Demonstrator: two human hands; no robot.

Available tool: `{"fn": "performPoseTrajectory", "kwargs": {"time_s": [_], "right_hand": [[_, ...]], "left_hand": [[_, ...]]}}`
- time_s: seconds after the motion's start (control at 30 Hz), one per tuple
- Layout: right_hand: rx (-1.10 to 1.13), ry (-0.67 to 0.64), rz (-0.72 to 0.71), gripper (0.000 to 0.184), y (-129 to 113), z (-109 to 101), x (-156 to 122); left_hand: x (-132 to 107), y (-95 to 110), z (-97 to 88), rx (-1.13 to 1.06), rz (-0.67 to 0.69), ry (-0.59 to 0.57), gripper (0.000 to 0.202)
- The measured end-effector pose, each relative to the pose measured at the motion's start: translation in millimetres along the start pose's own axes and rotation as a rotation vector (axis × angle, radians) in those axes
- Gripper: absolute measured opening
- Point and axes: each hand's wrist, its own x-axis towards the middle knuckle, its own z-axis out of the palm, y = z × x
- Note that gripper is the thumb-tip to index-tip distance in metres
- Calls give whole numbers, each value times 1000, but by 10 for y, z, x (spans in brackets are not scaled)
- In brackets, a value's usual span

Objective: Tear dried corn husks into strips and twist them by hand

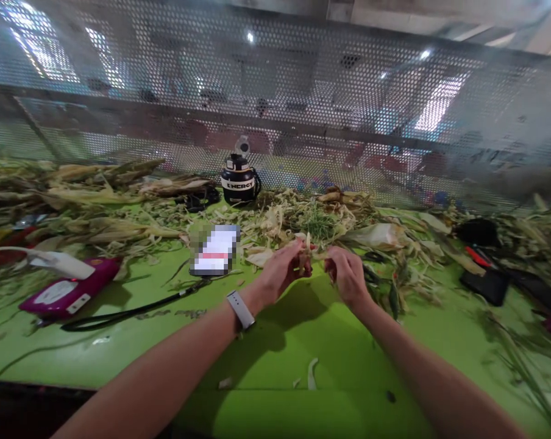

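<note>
Over the middle of the green table my left hand point(282, 271), with a pale band on its wrist, is closed around a small pale piece of corn husk point(308, 241) that pokes up between the fingers. My right hand point(346, 274) is close by on the right, its thumb and fingers pinched together. A thin pale strip seems to run between the two hands, though its ends are hidden by the fingers. Just behind them lie a heap of shredded husk point(278, 216), a green tuft of fine strands point(320, 223) and a broad dry husk point(378, 236).
Left of my hands lies a lit phone point(217, 250); a magenta device point(69, 289) with a white cable and a black strap point(133, 314) are further left. A black "ENERGY" jug point(238, 183) stands before the perforated metal screen point(294, 110). A dark phone-like slab point(484, 285) lies right.
</note>
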Motion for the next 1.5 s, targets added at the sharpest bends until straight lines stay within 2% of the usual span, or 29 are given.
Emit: {"fn": "performPoseTrajectory", "kwargs": {"time_s": [0.07,0.1,0.17,0.2,0.27,0.33,0.4,0.5,0.67,0.77,0.93,1.03,1.13,1.27,1.4,1.5], "right_hand": [[11,45,27,35,-5,-33,28],[-22,81,-11,32,-16,-54,43],[-129,130,-159,23,-50,-99,71],[-187,113,-244,19,-67,-118,82],[-273,-21,-373,19,-89,-131,95],[-289,-186,-432,20,-81,-108,99],[-233,-249,-448,15,-50,-65,101],[-63,-165,-392,10,-4,-10,100],[154,-26,-103,10,-5,19,59],[206,18,-11,14,-39,20,38],[262,-70,47,31,-104,-76,128],[311,47,135,37,-95,-152,214],[228,108,237,48,-67,-181,242],[174,-14,235,57,-71,-152,179],[150,-312,211,63,-75,-59,56],[73,-456,211,55,-30,63,-20]], "left_hand": [[-3,-9,0,69,41,-8,27],[-6,-15,2,128,70,-25,27],[-14,-32,7,268,94,-95,25],[-18,-41,8,332,92,-133,24],[-21,-63,4,433,95,-184,22],[-15,-85,-6,505,132,-197,20],[-3,-101,-19,550,157,-195,21],[7,-86,-30,575,118,-209,26],[-31,17,-7,626,103,-251,31],[-53,35,10,616,85,-242,31],[-30,-61,-21,382,13,-255,30],[-2,-100,-52,207,10,-235,29],[8,-96,-64,142,28,-215,24],[3,-71,-56,120,68,-152,21],[21,-50,-51,117,209,38,17],[47,-44,-51,79,236,96,18]]}}
